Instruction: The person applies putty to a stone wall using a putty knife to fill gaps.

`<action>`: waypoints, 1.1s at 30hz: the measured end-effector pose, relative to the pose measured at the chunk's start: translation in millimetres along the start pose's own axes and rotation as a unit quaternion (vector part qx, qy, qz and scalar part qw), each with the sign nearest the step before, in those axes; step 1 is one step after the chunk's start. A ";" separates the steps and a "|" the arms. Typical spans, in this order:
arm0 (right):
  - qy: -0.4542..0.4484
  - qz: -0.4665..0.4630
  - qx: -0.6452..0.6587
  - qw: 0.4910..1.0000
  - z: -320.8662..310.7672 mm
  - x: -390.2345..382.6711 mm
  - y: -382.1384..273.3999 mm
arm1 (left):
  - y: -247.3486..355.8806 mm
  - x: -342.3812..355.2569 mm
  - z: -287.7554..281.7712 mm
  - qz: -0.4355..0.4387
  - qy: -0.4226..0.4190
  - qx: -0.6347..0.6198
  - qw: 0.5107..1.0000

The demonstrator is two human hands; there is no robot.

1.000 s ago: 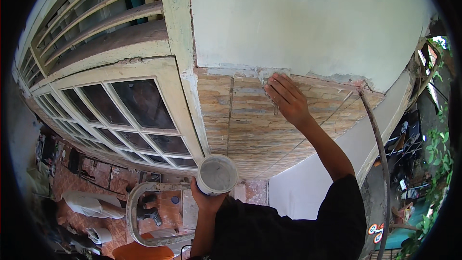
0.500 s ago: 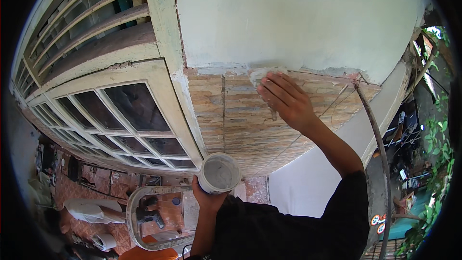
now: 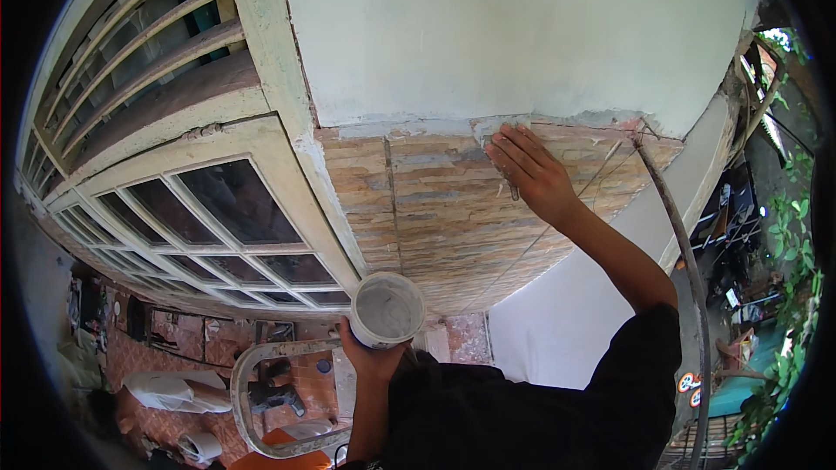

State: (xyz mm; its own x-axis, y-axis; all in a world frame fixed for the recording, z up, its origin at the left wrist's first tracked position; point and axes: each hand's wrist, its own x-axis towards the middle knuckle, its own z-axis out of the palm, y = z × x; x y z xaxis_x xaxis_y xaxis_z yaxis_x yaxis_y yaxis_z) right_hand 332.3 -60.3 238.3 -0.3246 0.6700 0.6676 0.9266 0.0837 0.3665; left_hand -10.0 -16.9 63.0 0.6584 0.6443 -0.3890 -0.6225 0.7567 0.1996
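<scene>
My right hand [image 3: 542, 176] is closed around a putty knife, whose broad blade [image 3: 490, 130] lies against the wall where the pale painted part [image 3: 522, 35] meets the stone-look tiles [image 3: 444, 200]. The knife's handle end sticks out below my fingers, and my hand covers the rest. A band of whitish filler [image 3: 405, 128] runs along this joint. Lower down, my left hand [image 3: 374, 359] grips a round white tub [image 3: 364, 335] from beneath and the side. Inside the tub is a smooth greyish-white paste [image 3: 389, 313].
Left of the tiles stands a cream window frame [image 3: 292, 148] with glass panes and slats above. A bent pole [image 3: 684, 244] rises at the right. Far below, a person in white [image 3: 178, 390], a curved rail [image 3: 244, 374] and a white bucket [image 3: 200, 446] show over the reddish tiled floor.
My right hand has slid the putty knife a little to the right along the joint. The filler band left of the blade is more exposed. My left hand still holds the tub; the view has shifted slightly.
</scene>
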 end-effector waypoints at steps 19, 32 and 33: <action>0.093 0.000 0.017 0.996 4.5 42.1 -35.1 | -11.6 -9.0 2.9 0.015 -0.015 0.005 1.000; 0.064 -0.013 0.030 0.997 28.1 28.0 -24.5 | -14.7 5.6 4.4 0.013 -0.022 0.012 1.000; 0.058 0.004 0.031 0.998 25.6 24.8 -24.5 | -16.9 4.1 12.2 0.018 -0.006 0.009 1.000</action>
State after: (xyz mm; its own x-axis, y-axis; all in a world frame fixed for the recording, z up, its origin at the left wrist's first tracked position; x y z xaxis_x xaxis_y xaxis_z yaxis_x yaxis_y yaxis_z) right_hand 306.4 -26.8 229.3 -0.3337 0.5811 0.7423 0.9380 0.1265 0.3227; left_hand 8.4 -25.7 69.0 0.6402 0.6728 -0.3707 -0.6388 0.7343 0.2297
